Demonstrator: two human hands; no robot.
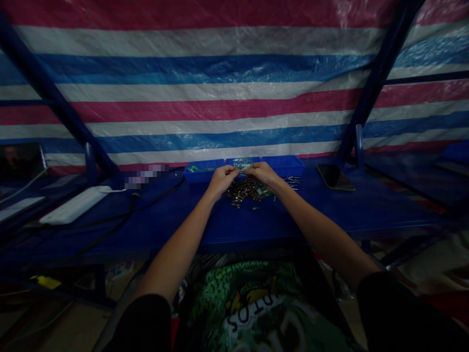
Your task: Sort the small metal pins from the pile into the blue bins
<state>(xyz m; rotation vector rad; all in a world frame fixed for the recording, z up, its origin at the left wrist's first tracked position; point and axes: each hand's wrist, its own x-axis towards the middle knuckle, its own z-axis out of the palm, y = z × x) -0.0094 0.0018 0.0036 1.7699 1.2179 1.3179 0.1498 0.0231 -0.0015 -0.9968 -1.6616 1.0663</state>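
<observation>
My left hand (222,180) and my right hand (264,174) meet above the middle of the blue table, fingertips pinched on a small clear plastic bag (242,165) between them. What the bag holds is too small to make out. Below it lies a loose pile of brass-coloured metal fittings (242,190). Behind the hands stand blue plastic bins (282,165) in a row; greenish-clear items lie in the left one. Thin silvery pins (292,182) are scattered beside my right wrist, which partly hides a green-tinted packet (263,191).
A dark phone (335,177) lies on the right of the blue table (176,222). To the left are a white power strip (76,205), black cables (154,204) and a propped screen (22,161). Blue frame posts (377,78) stand before a striped tarp (220,68).
</observation>
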